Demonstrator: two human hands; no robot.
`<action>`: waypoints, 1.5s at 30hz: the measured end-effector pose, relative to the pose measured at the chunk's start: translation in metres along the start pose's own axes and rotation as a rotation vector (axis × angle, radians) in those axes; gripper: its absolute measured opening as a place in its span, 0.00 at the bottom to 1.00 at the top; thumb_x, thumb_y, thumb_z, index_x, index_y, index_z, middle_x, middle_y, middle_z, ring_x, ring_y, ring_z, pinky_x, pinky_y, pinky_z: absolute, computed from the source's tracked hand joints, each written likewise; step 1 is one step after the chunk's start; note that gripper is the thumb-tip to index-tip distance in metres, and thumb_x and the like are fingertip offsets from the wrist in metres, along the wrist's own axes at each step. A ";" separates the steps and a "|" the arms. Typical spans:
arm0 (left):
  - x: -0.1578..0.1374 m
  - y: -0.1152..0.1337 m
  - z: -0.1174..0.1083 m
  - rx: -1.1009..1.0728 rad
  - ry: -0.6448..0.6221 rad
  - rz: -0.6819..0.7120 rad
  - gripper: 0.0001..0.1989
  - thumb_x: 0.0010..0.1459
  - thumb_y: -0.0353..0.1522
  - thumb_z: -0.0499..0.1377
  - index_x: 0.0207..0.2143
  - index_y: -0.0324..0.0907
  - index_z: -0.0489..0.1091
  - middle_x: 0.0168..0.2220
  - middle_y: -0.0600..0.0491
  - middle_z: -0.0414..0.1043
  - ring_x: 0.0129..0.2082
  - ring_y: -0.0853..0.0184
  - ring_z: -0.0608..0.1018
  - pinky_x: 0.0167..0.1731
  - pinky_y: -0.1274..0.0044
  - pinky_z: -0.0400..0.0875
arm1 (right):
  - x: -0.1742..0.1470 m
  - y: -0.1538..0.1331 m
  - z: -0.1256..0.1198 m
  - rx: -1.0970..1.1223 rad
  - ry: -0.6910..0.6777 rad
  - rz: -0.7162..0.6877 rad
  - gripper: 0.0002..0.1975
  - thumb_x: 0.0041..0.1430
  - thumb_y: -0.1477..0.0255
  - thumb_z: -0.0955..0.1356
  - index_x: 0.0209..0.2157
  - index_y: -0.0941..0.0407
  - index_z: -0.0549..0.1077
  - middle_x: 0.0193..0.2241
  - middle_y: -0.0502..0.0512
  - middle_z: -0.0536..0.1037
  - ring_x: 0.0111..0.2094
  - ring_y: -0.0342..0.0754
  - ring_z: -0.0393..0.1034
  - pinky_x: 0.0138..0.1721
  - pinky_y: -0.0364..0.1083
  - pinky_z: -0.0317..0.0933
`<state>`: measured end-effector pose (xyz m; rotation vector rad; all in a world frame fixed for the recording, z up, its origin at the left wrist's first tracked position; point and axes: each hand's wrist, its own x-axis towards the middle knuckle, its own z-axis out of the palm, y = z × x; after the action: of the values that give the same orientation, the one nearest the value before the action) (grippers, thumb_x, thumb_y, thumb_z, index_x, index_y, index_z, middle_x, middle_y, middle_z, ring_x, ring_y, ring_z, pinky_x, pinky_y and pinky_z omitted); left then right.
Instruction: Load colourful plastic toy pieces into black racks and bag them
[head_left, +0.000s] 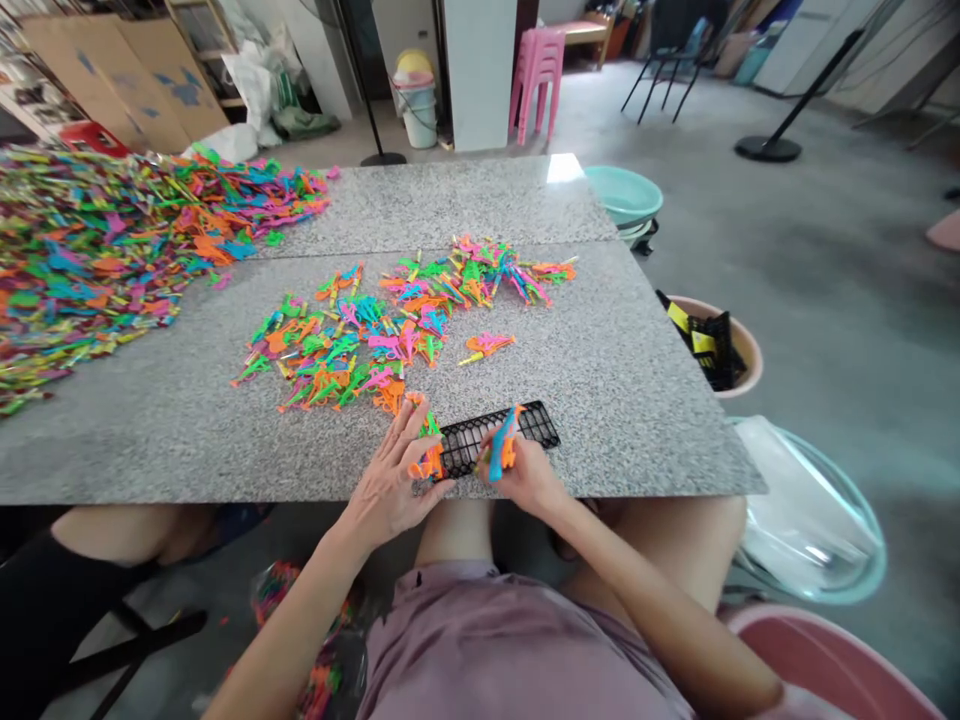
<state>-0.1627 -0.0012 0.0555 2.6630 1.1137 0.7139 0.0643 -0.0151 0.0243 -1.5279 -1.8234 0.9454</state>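
A black plastic rack with a row of slots lies near the table's front edge. My left hand is curled around its left end, thumb at the near side and fingers at the far side. Several orange and green plastic toy pieces stand in that end, partly covered by my fingers. Over the rack's middle, my right hand grips a few blue and orange plastic toy pieces. Just beyond lie a few loose orange and pink pieces, apart from a multicoloured pile of such toys.
A much larger heap of toys covers the speckled table's left side. To the right stand a tub of black racks, a basin with clear plastic bags and a pink tub. Another person's leg shows at left.
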 end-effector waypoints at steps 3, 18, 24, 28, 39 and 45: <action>0.001 0.002 -0.004 -0.010 -0.042 0.006 0.25 0.58 0.34 0.63 0.56 0.44 0.59 0.71 0.41 0.42 0.70 0.47 0.47 0.63 0.51 0.59 | 0.004 -0.011 0.023 0.067 -0.051 -0.015 0.08 0.53 0.78 0.69 0.36 0.56 0.71 0.31 0.52 0.79 0.33 0.47 0.74 0.35 0.42 0.64; 0.000 0.009 -0.012 -0.267 -0.066 0.001 0.29 0.54 0.30 0.58 0.59 0.45 0.60 0.72 0.44 0.37 0.71 0.44 0.39 0.64 0.47 0.49 | 0.025 -0.029 0.029 -0.317 -0.252 -0.059 0.06 0.53 0.77 0.68 0.36 0.57 0.72 0.28 0.55 0.78 0.30 0.49 0.73 0.29 0.43 0.53; -0.003 0.003 -0.010 -0.263 -0.073 0.027 0.27 0.54 0.29 0.57 0.57 0.42 0.58 0.72 0.40 0.37 0.71 0.44 0.38 0.64 0.49 0.51 | 0.006 -0.008 0.038 -0.123 -0.140 -0.346 0.09 0.59 0.81 0.65 0.40 0.56 0.67 0.34 0.55 0.76 0.40 0.49 0.69 0.40 0.43 0.61; 0.000 0.001 -0.010 -0.241 -0.104 0.063 0.26 0.53 0.27 0.57 0.56 0.42 0.58 0.71 0.39 0.38 0.71 0.45 0.38 0.64 0.49 0.50 | 0.007 0.004 0.042 -0.134 -0.145 -0.501 0.05 0.64 0.79 0.62 0.40 0.56 0.64 0.34 0.56 0.74 0.40 0.49 0.68 0.43 0.46 0.63; 0.005 0.004 -0.010 -0.165 -0.095 0.069 0.28 0.45 0.23 0.56 0.51 0.40 0.60 0.71 0.40 0.39 0.71 0.47 0.41 0.65 0.52 0.53 | 0.022 0.023 0.038 -0.026 -0.192 -0.715 0.05 0.65 0.78 0.60 0.41 0.55 0.62 0.37 0.58 0.72 0.42 0.49 0.67 0.44 0.48 0.66; 0.003 0.005 -0.004 -0.139 -0.080 0.071 0.28 0.43 0.20 0.56 0.50 0.40 0.61 0.72 0.41 0.39 0.71 0.48 0.41 0.65 0.53 0.54 | 0.023 0.029 0.044 0.020 -0.208 -0.583 0.04 0.64 0.72 0.64 0.33 0.55 0.64 0.29 0.52 0.71 0.32 0.46 0.67 0.36 0.44 0.65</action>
<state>-0.1601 -0.0028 0.0617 2.5996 0.9182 0.6643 0.0416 0.0036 -0.0250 -0.8184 -2.2178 0.8442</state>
